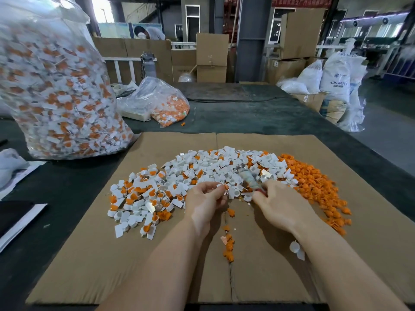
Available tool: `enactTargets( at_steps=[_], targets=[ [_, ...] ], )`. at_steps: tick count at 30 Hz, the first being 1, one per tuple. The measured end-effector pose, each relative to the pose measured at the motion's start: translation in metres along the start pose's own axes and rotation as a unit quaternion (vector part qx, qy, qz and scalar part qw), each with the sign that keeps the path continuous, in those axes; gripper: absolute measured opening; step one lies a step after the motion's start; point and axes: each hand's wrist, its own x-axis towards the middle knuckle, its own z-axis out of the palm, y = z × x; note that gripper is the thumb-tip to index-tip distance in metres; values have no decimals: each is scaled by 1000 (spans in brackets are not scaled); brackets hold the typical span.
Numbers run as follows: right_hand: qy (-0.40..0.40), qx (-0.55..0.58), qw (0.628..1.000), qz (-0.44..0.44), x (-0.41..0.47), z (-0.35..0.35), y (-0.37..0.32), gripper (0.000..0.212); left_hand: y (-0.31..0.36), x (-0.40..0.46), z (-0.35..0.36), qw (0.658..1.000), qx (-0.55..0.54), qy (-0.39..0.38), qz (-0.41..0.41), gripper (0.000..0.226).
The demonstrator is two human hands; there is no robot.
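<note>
Pinching a small white cap [225, 190], the left hand [206, 203] hovers over the cardboard [112, 265]. Just right of it, the right hand [276, 205] grips a blurry tube [248, 178]. A white pile [202, 169] crowds both hands' fingertips; orange bits [314, 182] lie farther right.

A tall clear bag [60, 93] of white-and-orange caps stands at the dark table's [247, 115] left edge, with a smaller slumped bag [166, 104] farther back and a grey water bottle [148, 66] behind it. Cardboard boxes [212, 57] and white ABS resin sacks [335, 75] stand beyond the far edge.
</note>
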Motion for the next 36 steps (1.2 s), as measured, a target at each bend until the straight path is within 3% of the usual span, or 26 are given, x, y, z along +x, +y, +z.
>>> enactTargets(
  at_steps=[3, 8, 13, 36],
  targets=[
    [-94, 100, 991, -7, -7, -4, -8, 31, 1, 0, -1, 1000, -16, 0, -12, 10],
    [-173, 173, 970, -8, -15, -15, -15, 27, 1, 3, 0, 999, -14, 20, -26, 11],
    [-209, 152, 966, -6, -15, -20, -17, 29, 1, 5, 2, 999, -10, 35, -32, 7],
    [-158, 85, 983, -29, -15, -6, -24, 19, 2, 2, 1, 999, -4, 34, -35, 11]
  ],
)
